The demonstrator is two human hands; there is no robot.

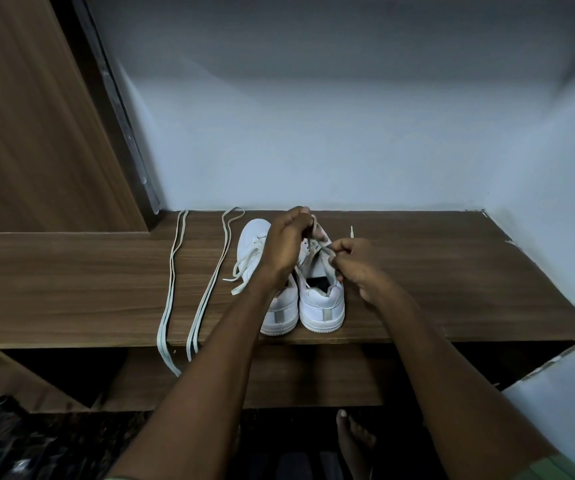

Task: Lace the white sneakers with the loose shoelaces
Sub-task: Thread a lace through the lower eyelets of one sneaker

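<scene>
Landmark: the wooden shelf (417, 289).

Nearest you, two loose shoelaces (189, 306) lie doubled on the left part of the shelf, ends hanging off its front edge. Flat, limp, light — they'll slide if tugged, so pinch near a tip and feed that stiff end through the eyelets.

Mid-shelf, the white sneakers (320, 306) stand side by side, heels at the front edge, toes toward the wall. Light, upper soft; steady one by its tongue or collar while you thread it.

Your left hand (286, 244) reaches over the left sneaker, fingers curled on what looks like the right sneaker's tongue — the view is dim there. Your right hand (351, 261) pinches a lace (351, 233) at that shoe's upper eyelets, its tip poking up behind. The left sneaker looks laced already, ends trailing left.

No containers on the shelf; the right shoe's opening shows only a dark insole.
</scene>
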